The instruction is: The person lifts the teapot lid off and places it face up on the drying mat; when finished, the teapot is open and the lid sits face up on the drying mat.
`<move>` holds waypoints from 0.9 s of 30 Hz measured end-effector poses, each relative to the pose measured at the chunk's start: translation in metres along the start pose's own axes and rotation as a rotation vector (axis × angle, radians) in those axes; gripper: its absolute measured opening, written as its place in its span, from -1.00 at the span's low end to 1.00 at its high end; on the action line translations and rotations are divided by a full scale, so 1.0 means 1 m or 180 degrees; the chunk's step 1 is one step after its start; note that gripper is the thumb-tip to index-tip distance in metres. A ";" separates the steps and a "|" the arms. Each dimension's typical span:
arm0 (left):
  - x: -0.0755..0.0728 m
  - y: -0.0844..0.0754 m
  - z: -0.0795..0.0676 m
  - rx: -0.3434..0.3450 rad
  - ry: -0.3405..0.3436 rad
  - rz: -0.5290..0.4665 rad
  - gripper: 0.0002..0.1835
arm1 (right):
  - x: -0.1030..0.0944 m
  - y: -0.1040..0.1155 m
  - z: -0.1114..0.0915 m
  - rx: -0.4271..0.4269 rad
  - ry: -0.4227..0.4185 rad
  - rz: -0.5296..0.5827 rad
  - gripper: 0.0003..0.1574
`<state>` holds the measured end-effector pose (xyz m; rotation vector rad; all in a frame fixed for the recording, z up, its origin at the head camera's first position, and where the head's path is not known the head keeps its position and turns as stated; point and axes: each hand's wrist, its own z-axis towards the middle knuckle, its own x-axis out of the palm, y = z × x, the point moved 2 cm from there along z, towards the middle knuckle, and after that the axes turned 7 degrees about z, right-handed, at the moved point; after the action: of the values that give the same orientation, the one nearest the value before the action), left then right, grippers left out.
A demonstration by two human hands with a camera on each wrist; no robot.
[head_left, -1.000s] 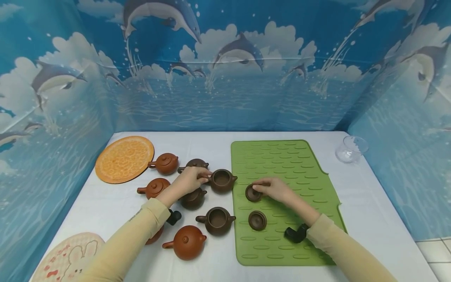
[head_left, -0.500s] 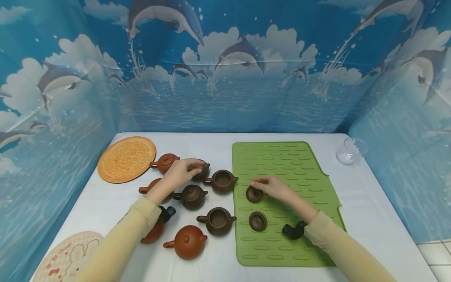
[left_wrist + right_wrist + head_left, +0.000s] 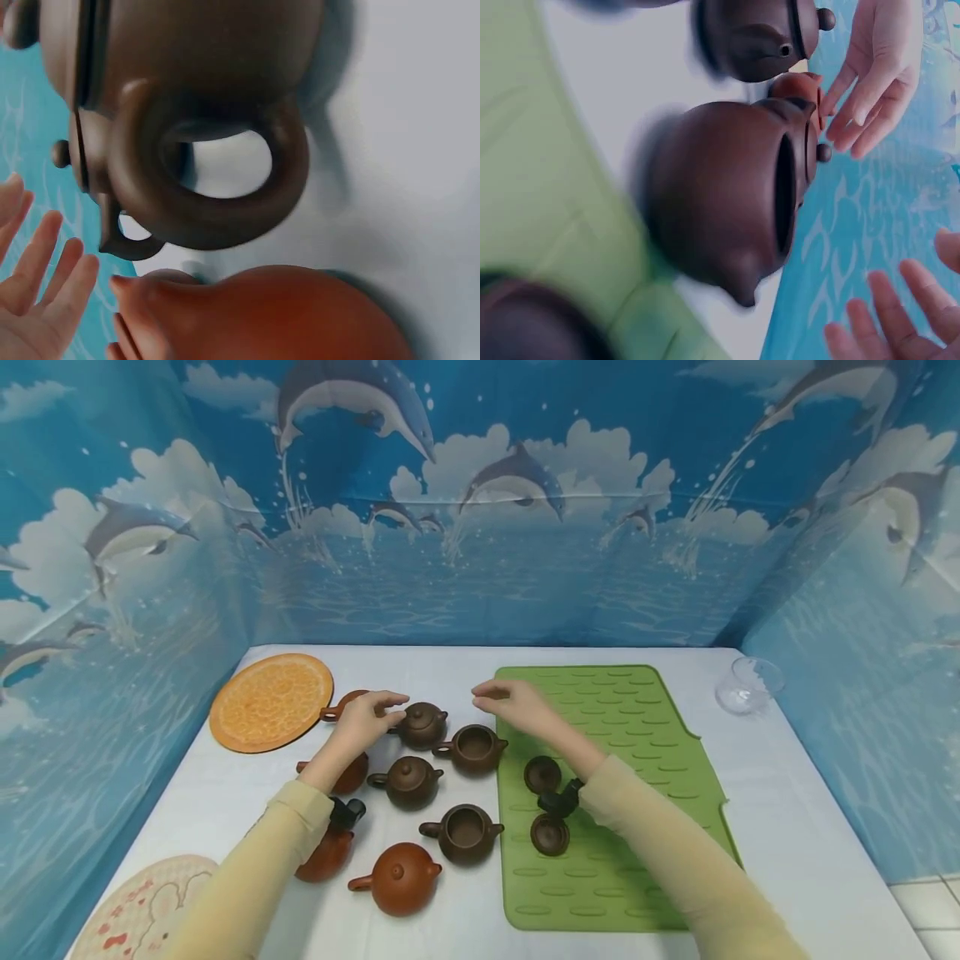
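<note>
My left hand [image 3: 365, 720] hovers empty beside the lidded dark brown teapot [image 3: 423, 727] at the back, fingers extended. In the left wrist view its fingers [image 3: 64, 281] are spread apart. My right hand [image 3: 519, 705] is raised over the mat's far left corner, holding nothing, its fingers pointing left. Closest to it is a lidless dark brown teapot [image 3: 474, 752]. A second lidless dark teapot [image 3: 462, 835] stands nearer the front, and another lidded one [image 3: 408, 782] sits left of them. Two dark round lids [image 3: 542, 773] lie on the green mat [image 3: 622, 893].
Several reddish-brown teapots [image 3: 402, 878] stand on the left, some partly behind my left arm. An orange round mat [image 3: 272, 703] lies at the back left, a bunny-print mat [image 3: 142, 902] at the front left. A clear glass [image 3: 744, 687] stands at the back right.
My left hand has left the far lidless teapot's handle and moved left past the lidded one. My right hand has let go of the far lid and moved up and left.
</note>
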<state>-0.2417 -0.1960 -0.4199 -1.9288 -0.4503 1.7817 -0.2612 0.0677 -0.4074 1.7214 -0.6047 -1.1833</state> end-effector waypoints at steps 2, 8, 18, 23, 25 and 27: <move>0.001 0.003 0.002 -0.0054 0.0008 -0.0051 -0.65 | 0.009 0.009 0.012 -0.0085 0.0030 0.0068 -0.57; 0.004 0.007 0.006 -0.0154 0.0155 -0.0111 -0.63 | 0.039 0.021 0.042 -0.0157 0.0150 -0.0009 -0.62; 0.011 0.010 0.006 -0.0198 0.0221 -0.0006 -0.65 | 0.077 0.026 0.059 -0.0056 0.0321 -0.0578 -0.68; 0.014 0.011 0.008 -0.0265 0.0167 0.0060 -0.66 | 0.081 0.028 0.060 -0.0171 0.0269 -0.0813 -0.71; 0.016 0.011 0.009 -0.0289 0.0137 0.0071 -0.66 | 0.081 0.028 0.060 -0.0197 0.0211 -0.0858 -0.74; 0.018 0.011 0.010 -0.0318 0.0099 0.0057 -0.66 | 0.081 0.028 0.060 -0.0225 0.0161 -0.0871 -0.76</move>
<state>-0.2502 -0.1945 -0.4420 -2.0313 -0.5217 1.7686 -0.2792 -0.0335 -0.4250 1.8078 -0.2987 -1.3282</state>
